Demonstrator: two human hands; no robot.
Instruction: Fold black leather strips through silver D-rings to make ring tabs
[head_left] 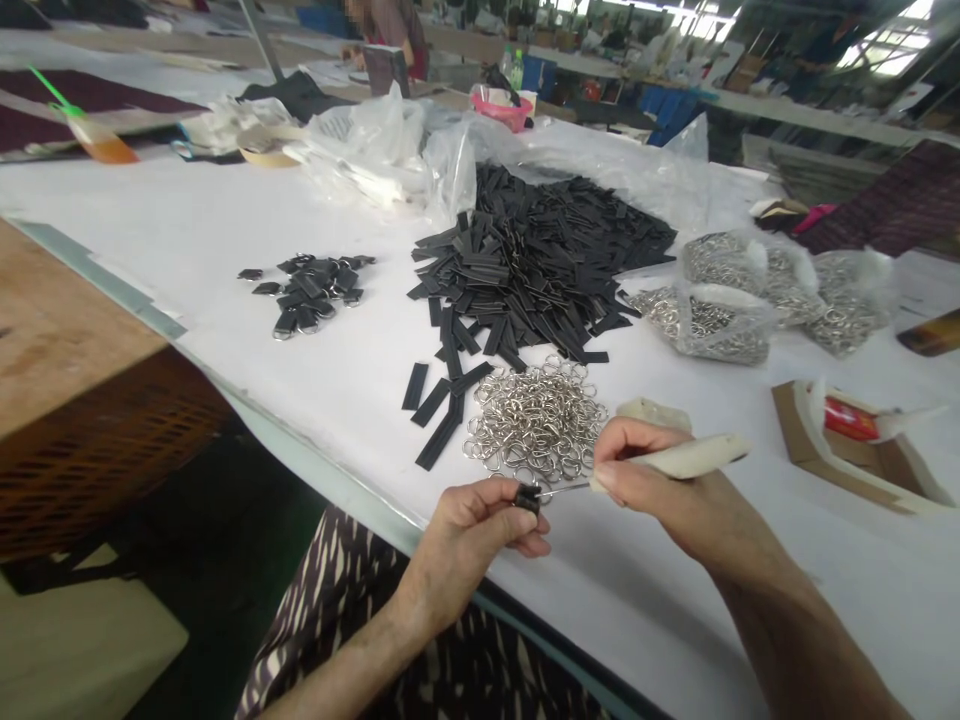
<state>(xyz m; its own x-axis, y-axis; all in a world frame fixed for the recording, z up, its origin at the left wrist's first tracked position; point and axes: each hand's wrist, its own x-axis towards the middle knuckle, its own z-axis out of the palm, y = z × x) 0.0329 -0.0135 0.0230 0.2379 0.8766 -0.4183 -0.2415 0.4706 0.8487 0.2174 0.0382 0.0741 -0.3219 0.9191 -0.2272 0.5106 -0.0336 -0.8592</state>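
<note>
The work surface is a table with a white covering; its edge runs diagonally from the left of the frame to lower centre. The left hand, at lower centre, has thumb and fingers closed on a folded black strip. The right hand, lower right of centre, is closed around the pale handle of a tool; its thin metal shaft meets the strip.

Just above the hands lies a heap of metal rings. Behind it, at upper centre, is a pile of black strips. A small cluster of pieces with rings lies left of centre. At right are clear bags of rings and an open carton.

Across the top, the room contains further tables, a co-worker and bright windows. An orange crate stands at left.
</note>
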